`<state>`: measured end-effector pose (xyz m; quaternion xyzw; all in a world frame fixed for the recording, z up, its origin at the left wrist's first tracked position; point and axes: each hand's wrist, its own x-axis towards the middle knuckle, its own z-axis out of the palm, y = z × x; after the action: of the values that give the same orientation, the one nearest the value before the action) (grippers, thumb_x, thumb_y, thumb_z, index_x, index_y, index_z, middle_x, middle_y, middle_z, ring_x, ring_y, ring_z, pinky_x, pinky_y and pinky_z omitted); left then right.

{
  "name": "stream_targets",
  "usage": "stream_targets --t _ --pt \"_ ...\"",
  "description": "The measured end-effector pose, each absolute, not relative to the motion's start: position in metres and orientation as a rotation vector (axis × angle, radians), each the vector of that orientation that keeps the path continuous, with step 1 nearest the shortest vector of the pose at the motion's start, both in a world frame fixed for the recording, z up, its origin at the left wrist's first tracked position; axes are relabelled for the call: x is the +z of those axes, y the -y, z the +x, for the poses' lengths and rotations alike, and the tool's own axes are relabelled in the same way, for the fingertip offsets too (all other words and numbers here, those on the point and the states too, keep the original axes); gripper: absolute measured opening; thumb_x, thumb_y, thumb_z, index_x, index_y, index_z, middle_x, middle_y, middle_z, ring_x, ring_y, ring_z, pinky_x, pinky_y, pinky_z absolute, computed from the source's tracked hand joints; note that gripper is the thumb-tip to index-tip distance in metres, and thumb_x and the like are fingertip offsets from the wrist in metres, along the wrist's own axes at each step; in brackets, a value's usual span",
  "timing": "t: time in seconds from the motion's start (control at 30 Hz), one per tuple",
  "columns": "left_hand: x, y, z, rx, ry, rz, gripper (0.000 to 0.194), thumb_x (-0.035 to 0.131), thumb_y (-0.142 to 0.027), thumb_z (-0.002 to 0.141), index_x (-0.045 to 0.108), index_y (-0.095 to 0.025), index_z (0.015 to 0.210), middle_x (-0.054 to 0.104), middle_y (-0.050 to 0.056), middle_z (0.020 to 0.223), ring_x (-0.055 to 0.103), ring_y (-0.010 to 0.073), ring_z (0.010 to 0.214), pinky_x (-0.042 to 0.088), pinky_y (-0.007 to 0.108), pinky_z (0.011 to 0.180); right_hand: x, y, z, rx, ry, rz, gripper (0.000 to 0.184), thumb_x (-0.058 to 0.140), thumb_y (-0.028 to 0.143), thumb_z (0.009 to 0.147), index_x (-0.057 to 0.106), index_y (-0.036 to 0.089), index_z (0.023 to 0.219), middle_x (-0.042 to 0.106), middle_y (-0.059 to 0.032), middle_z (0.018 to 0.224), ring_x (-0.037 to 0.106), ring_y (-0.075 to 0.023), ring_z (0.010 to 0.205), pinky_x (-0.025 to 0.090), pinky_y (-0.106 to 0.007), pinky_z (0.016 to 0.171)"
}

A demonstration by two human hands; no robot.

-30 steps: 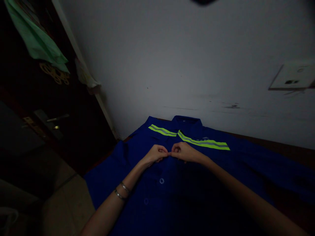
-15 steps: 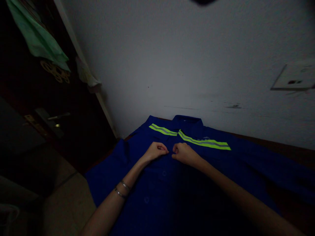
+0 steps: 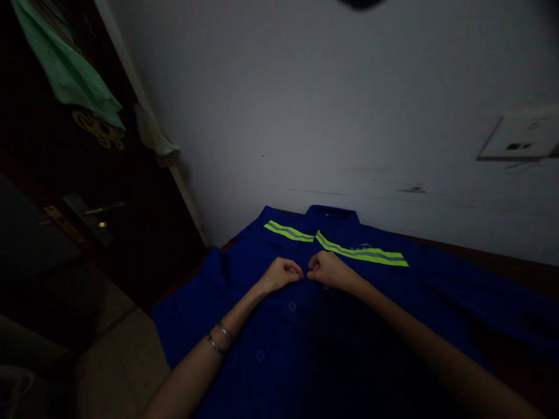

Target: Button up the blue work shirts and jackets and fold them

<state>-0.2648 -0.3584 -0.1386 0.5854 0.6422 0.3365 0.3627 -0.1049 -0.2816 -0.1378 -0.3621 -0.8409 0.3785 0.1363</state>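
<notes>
A blue work jacket (image 3: 244,265) is spread front side up, collar toward the wall, with yellow-green reflective strips (image 3: 362,254) across its chest. Just below those strips, my left hand (image 3: 282,274) pinches at the front edge, thumb and fingers together. My right hand (image 3: 331,271) is closed opposite it, its fingertips on the same front edge a small gap away. What exactly lies between the fingertips is too dark to make out beyond the cloth. Lower down the front, two round buttons (image 3: 292,306) show. Two bracelets (image 3: 217,340) circle my left wrist.
A pale wall (image 3: 271,105) rises right behind the dark table edge (image 3: 437,243). To the left is a dark door (image 3: 144,221) with a metal handle (image 3: 105,208) and a hanging green cloth (image 3: 76,75). A socket plate (image 3: 524,137) is on the wall at right.
My left hand has shifted slightly right and down, so its fingertips are closer to my right hand's. My right hand has barely moved. The jacket lies as before.
</notes>
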Motion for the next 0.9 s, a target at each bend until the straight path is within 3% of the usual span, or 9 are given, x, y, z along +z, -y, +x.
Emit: stream_targets --t 0.23,0.43,0.6,0.9 --pt "-0.147 0.355 -0.258 0.983 -1.69 1.469 0.017 0.063 -0.023 0.061 0.063 -0.009 0.072 0.05 -0.004 0.052 0.04 0.0043 0.046 0.028 0.016 0.045 -0.132 0.285 -0.102 1.102 2.441 -1.045 0.024 0.061 0.031 0.065 0.06 0.015 0.081 0.064 -0.0054 0.079 0.057 -0.0095 0.046 0.037 -0.016 0.035" --pt "-0.145 0.355 -0.261 0.955 -1.69 1.422 0.017 0.064 -0.025 0.061 0.065 -0.009 0.068 0.057 -0.001 0.055 0.045 0.0059 0.048 0.032 0.017 0.048 -0.122 0.29 -0.098 0.813 2.539 -1.051 0.013 0.057 0.027 0.068 0.061 0.015 0.066 0.062 -0.0034 0.06 0.058 -0.0113 0.05 0.038 -0.019 0.047" --pt "-0.138 0.356 -0.26 0.924 -1.718 1.421 0.014 0.064 -0.021 0.058 0.066 -0.01 0.067 0.06 0.0 0.057 0.048 0.0071 0.05 0.035 0.018 0.05 -0.117 0.292 -0.094 0.766 2.539 -1.017 0.013 0.053 0.023 0.069 0.062 0.015 0.065 0.062 -0.0035 0.057 0.057 -0.012 0.052 0.037 -0.02 0.051" --pt "-0.13 0.36 -0.258 0.889 -1.741 1.407 0.011 0.06 -0.016 0.061 0.065 -0.01 0.068 0.052 -0.004 0.048 0.038 0.0036 0.037 0.026 0.017 0.038 -0.103 0.295 -0.086 0.699 2.505 -0.998 0.015 0.051 0.019 0.068 0.061 0.014 0.058 0.059 -0.0038 0.05 0.055 -0.0115 0.046 0.036 -0.02 0.048"
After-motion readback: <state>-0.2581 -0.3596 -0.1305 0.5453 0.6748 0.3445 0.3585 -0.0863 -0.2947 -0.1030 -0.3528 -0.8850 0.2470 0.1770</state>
